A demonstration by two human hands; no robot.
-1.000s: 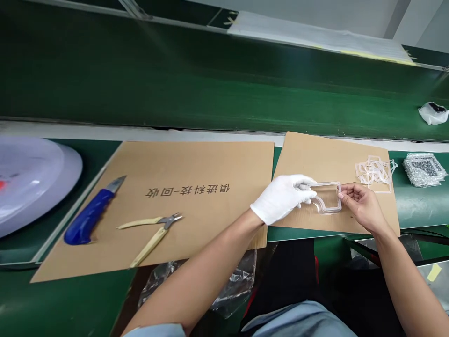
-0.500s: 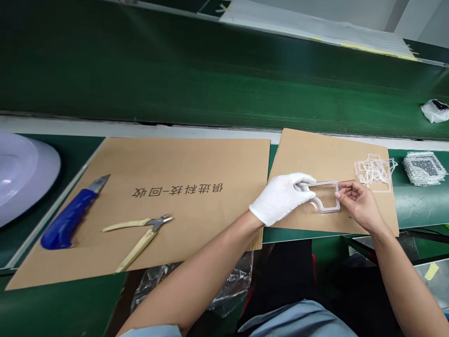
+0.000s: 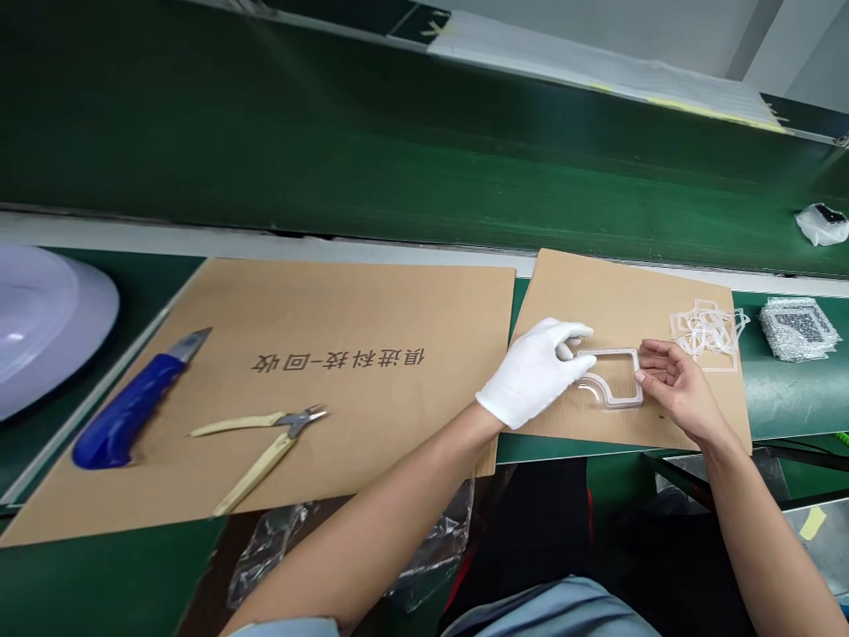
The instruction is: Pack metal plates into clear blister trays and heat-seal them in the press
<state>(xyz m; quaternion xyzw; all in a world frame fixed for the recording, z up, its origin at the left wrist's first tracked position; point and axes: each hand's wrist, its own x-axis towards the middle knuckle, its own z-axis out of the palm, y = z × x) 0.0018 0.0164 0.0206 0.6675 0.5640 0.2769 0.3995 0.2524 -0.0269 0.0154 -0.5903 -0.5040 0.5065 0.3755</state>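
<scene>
From the head camera, both forearms reach forward over the green desk (image 3: 789, 411). The white-gloved left hand (image 3: 534, 372) sits angled in from the lower left, its gloved fingers (image 3: 576, 333) curved and spread at the upper-left corner of a clear plastic frame (image 3: 608, 356). The bare right hand (image 3: 680, 389) comes in from the right, half-open, its fingertips (image 3: 645, 376) at the frame's right edge. Neither hand clearly grips it; I cannot tell whether they are holding it or only touching it.

The frame lies flat on a smaller cardboard sheet (image 3: 630, 296), between the hands and close to the sheet's near edge. Bare cardboard stretches behind it. Just beyond the right hand, a tangled pile of clear frames (image 3: 707, 332) sits on the sheet's far-right part, with a silvery stack (image 3: 796, 329) on the desk past it. To the left, a larger printed cardboard sheet (image 3: 371, 305) carries a blue utility knife (image 3: 126, 411) and yellow-handled side cutters (image 3: 265, 438).
</scene>
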